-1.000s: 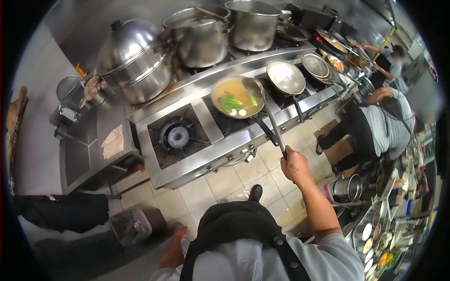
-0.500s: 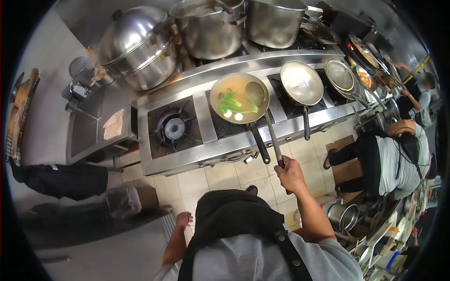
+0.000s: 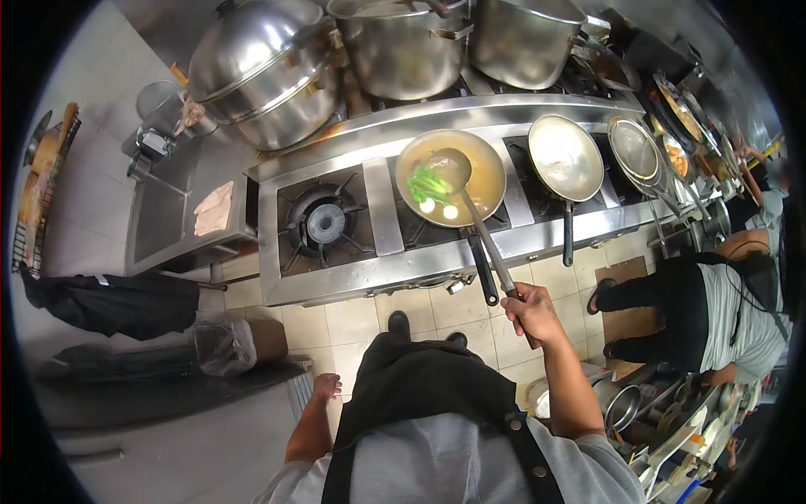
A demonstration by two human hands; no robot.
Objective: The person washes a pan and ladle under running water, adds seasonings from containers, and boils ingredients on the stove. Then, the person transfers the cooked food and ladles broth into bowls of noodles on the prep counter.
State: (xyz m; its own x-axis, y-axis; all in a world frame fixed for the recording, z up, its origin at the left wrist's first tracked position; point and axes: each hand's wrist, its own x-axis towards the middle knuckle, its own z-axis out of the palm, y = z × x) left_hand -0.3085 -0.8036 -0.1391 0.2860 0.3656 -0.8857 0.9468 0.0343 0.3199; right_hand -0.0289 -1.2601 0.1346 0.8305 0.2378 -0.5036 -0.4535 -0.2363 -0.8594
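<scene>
Our R hand (image 3: 531, 312) is curled firmly round the grip of the ladle (image 3: 487, 239), just short of its tail, which pokes out below the fist; our L hand (image 3: 327, 386) hangs low by our side, fingers half-bent, w/ nothing in it that we can make out. The pan (image 3: 501, 186) sits on the 2nd burner from the L, its black handle toward us, just L of the ladle's & untouched. In it: cloudy yellowish broth (image 3: 481, 172), a clump of greens (image 3: 426, 183) on the L side, & 2 white rounds (image 3: 451, 212) nr the near rim. What's just changed: a sec ago the ladle's bowl was out at the far R rim, w/ one bit of green lying apart on that side; now the bowl is well inside, at the R edge of the clump, & we see no stray piece over there. So, as we judge it, the work is now on the greens, not the open broth, & they look more bunched. Can't tell if the bowl presses on them or just floats alongside. A bare pan (image 3: 566, 155) stands on the next burner R, its handle toward us, neither hand nr it
</scene>
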